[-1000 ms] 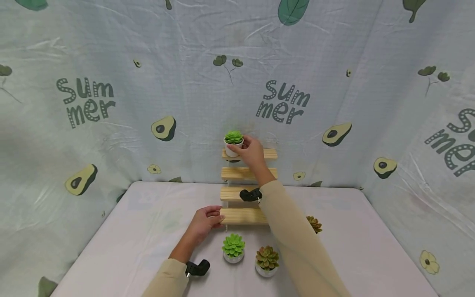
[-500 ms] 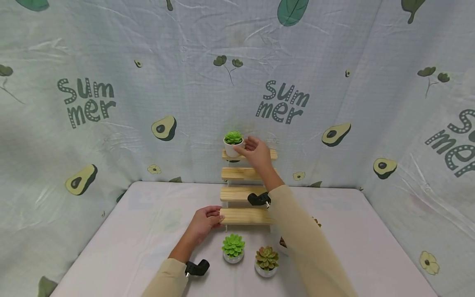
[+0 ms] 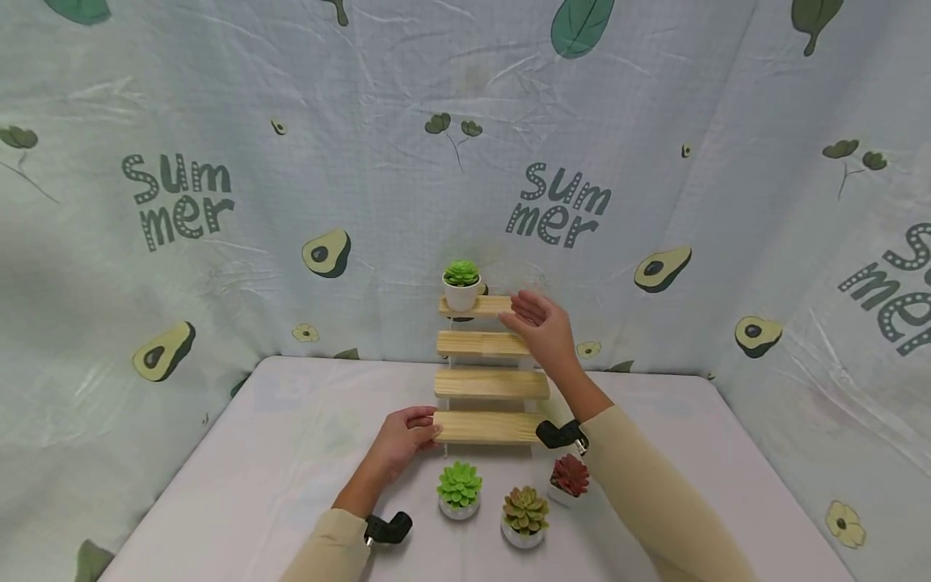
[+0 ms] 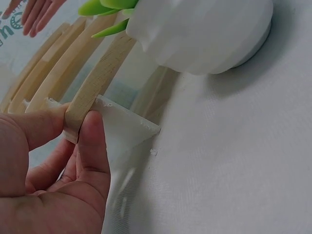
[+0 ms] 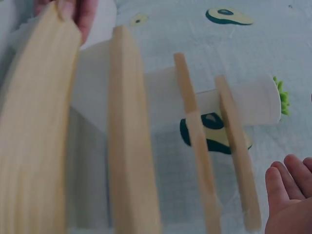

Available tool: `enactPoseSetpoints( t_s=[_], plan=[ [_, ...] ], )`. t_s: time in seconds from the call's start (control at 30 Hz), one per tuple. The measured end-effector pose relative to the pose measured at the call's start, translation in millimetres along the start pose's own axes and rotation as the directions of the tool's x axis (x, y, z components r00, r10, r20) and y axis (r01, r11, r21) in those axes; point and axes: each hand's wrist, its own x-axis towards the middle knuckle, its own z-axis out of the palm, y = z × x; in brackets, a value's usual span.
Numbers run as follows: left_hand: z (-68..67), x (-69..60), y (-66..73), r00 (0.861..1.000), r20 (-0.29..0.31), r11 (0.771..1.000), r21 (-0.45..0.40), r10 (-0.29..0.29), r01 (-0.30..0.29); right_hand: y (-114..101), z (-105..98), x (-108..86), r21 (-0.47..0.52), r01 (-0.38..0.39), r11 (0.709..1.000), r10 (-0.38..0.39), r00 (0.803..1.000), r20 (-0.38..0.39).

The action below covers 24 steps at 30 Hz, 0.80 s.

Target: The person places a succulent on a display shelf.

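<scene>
A stepped wooden stand point(image 3: 490, 384) has a green succulent in a white pot point(image 3: 461, 296) on the left of its top board. My left hand point(image 3: 400, 440) pinches the left end of the lowest board point(image 4: 92, 87) between thumb and fingers. My right hand point(image 3: 541, 327), fingers extended and holding nothing, is at the right side of the upper boards, apart from the pot. In the right wrist view the right hand point(image 5: 292, 200) shows at the lower right, beyond the boards' ends.
In front of the stand are a light green succulent point(image 3: 459, 487), a brownish-green one point(image 3: 525, 513) and a dark red one point(image 3: 570, 477), in white pots on the white table point(image 3: 305, 453). A patterned cloth point(image 3: 393, 202) hangs behind.
My right hand has let go of the pot on the top board and moved right and down, uncovering the dark red succulent. The left hand keeps its pinch on the lowest board.
</scene>
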Motion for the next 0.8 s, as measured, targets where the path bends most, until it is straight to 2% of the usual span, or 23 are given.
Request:
enactPoseSetpoints(
  t_s=[0.33, 0.5, 0.8],
  plan=[
    [-1.9, 2.5, -0.9, 1.000, 0.016, 1.000, -0.006, -0.001, 0.001, 29, -39, -46.2, -0.010, -0.096, 0.995, 0.096, 0.995, 0.033],
    [-1.6, 0.7, 0.3, 1.000, 0.016, 1.000, -0.007, -0.001, 0.001, 36, -59, -64.1, -0.045, -0.113, 0.993, 0.114, 0.993, 0.014],
    [-1.7, 1.4, 0.9, 1.000, 0.005, 1.000, -0.010, -0.012, 0.012, 42, -83, -92.5, -0.122, -0.154, 0.981, 0.150, 0.988, -0.040]
  ],
)
